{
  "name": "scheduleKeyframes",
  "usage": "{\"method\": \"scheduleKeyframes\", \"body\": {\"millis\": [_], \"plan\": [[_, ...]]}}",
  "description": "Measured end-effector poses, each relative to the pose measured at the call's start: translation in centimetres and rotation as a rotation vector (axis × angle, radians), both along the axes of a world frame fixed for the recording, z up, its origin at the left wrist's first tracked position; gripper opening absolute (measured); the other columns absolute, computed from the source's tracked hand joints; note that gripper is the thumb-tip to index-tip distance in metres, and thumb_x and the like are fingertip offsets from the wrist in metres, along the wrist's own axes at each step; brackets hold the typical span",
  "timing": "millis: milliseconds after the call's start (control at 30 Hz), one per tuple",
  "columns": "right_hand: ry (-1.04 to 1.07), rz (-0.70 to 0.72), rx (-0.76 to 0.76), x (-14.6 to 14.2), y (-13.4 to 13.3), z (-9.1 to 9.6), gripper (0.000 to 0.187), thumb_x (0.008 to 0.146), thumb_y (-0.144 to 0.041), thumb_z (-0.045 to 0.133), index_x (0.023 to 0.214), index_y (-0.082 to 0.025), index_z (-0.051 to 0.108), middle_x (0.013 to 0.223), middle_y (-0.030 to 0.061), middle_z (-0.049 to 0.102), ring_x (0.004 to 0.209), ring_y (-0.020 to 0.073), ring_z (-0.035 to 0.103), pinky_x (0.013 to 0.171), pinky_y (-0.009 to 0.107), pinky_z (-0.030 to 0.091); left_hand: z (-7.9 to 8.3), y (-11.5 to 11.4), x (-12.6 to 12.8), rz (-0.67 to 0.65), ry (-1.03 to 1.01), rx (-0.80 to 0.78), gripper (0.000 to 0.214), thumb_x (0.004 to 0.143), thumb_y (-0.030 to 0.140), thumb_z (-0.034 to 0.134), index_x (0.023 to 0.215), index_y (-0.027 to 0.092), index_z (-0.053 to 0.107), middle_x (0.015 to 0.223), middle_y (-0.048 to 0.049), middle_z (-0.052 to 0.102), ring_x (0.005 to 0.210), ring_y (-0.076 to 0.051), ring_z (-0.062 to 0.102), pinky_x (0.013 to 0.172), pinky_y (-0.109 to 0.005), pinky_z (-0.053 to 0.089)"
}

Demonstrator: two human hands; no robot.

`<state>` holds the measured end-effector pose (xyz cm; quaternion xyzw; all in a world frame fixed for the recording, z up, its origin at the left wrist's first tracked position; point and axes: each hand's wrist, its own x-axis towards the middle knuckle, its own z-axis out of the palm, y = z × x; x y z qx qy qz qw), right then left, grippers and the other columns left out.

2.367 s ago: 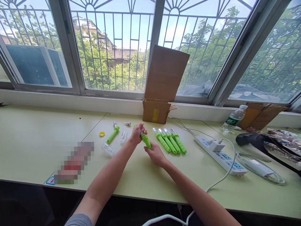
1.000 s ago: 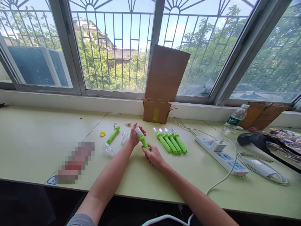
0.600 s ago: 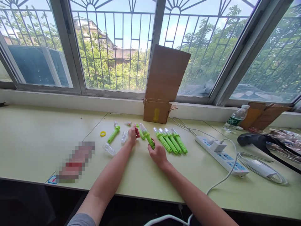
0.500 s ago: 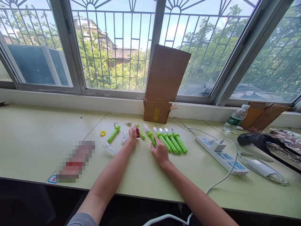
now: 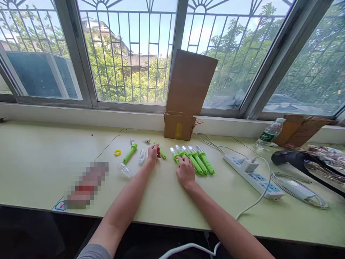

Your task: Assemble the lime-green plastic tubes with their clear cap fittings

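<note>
Currently, the leftmost green stick [image 5: 174,155], laid beside four similar sticks [image 5: 206,162] on the bench [image 5: 151,201], is touched by the right hand [image 5: 186,172], its fingers loosely spread; beside a green handle [image 5: 162,153] the left hand [image 5: 153,155] is curled, whether pinching cannot be told.

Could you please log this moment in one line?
Left hand: beside green plastic handle | Right hand: on row's leftmost clear-tipped green plastic stick

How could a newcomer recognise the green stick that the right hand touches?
Find the tall-flapped cardboard box before the window. In front of it, slightly right, five clear-tipped green sticks lie side by side. The wanted stick is the leftmost of this row.
</note>
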<state>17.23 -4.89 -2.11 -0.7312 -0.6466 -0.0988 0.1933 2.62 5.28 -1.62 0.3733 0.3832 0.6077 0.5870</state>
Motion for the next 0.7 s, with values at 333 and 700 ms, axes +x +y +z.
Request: {"method": "scheduleKeyframes", "body": {"millis": [333, 700], "plan": [[-0.073, -0.046, -0.026, -0.2, 0.1, 0.2, 0.028, 0.090, -0.032, 0.048, 0.102, -0.020, 0.070, 0.114, 0.0157, 0.055, 0.108, 0.0312, 0.044, 0.086, 0.042, 0.029, -0.2, 0.1, 0.1, -0.008, 0.075, 0.039, 0.038, 0.076, 0.049, 0.062, 0.061, 0.018, 0.046, 0.049, 0.0034, 0.044, 0.039, -0.007, 0.040, 0.039, -0.020, 0.032], [-0.097, 0.130, 0.187, -2.0, -1.0, 1.4, 0.029, 0.087, -0.029, 0.051, 0.110, -0.021, 0.067, 0.121, 0.0154, 0.053, 0.109, 0.0312, 0.044, 0.090, 0.044, 0.030, -0.4, 0.2, 0.4, -0.022, 0.093, 0.041, 0.037, 0.078, 0.048, 0.060, 0.061, 0.018, 0.046, 0.046, 0.0038, 0.043, 0.038, -0.007, 0.038, 0.039, -0.021, 0.032]]}}
